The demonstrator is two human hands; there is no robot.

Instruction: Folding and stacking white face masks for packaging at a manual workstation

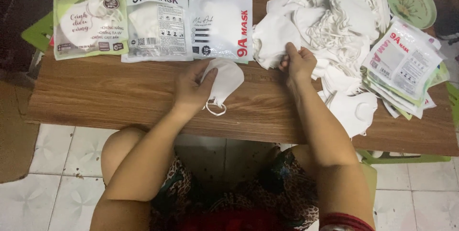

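Wooden table (pixel 119 97), three filled mask packets (pixel 158 23)

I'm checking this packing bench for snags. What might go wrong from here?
The loose mask pile has tangled ear loops; the right hand pinching one mask may drag several along. The folded mask in the left hand dangles a loop near the table's front edge and might slip off. The stack of empty pouches overhangs the right side and may slide.
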